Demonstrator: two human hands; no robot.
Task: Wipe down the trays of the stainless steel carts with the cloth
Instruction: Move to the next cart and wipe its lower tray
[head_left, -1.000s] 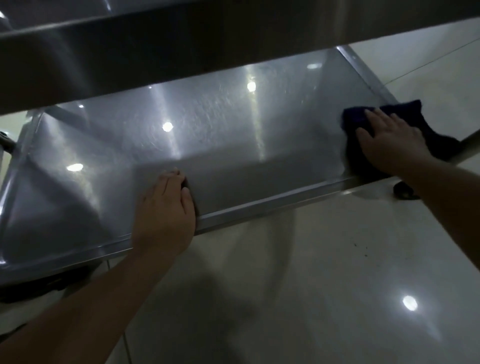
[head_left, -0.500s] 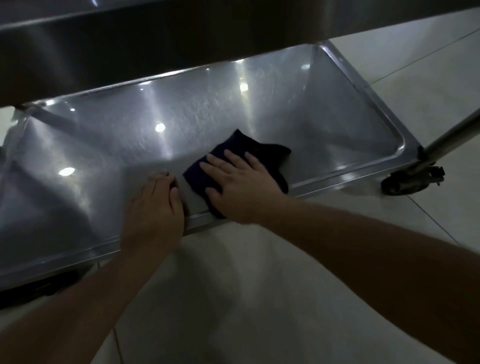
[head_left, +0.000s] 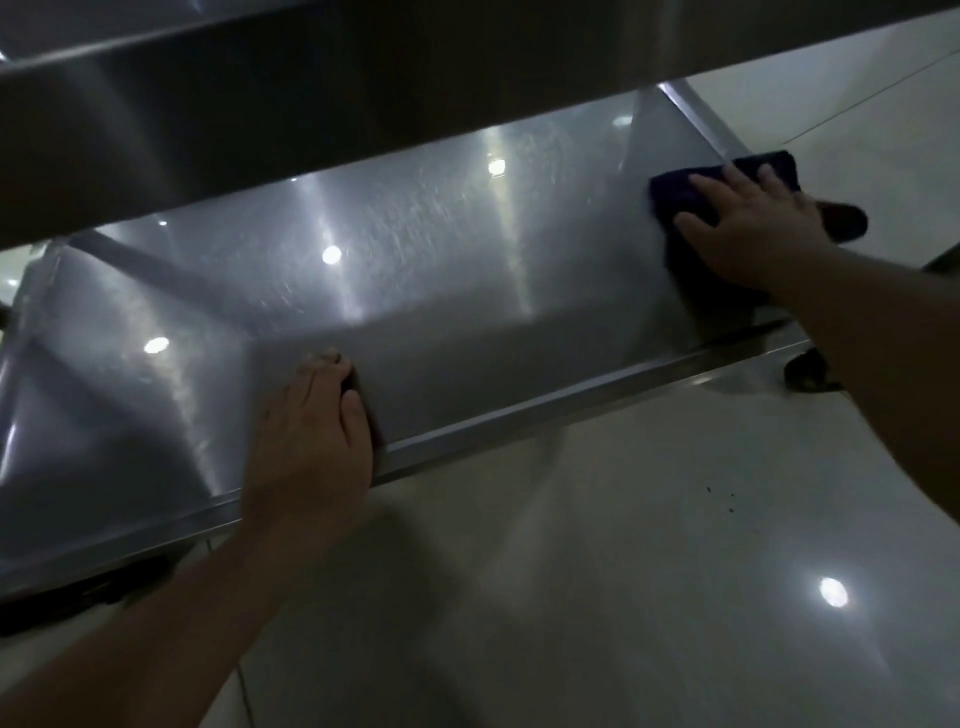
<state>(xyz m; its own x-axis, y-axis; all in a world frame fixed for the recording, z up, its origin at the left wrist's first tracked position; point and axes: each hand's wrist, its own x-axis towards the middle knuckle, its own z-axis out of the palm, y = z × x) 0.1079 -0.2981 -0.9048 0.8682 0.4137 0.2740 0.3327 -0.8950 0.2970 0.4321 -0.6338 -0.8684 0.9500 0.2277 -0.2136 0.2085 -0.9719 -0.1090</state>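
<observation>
The cart's low stainless steel tray fills the middle of the view, shiny with light reflections. A dark blue cloth lies at the tray's right end. My right hand presses flat on the cloth with fingers spread. My left hand rests over the tray's front rim, fingers curled over the edge into the tray.
An upper steel tray overhangs the top of the view. A caster wheel sits under the cart's right front corner, another dark wheel at lower left. Pale glossy floor tiles spread in front and to the right.
My right hand has swept the cloth from the tray's middle front, beside my left hand, back to the right end. My left hand has stayed on the front rim.
</observation>
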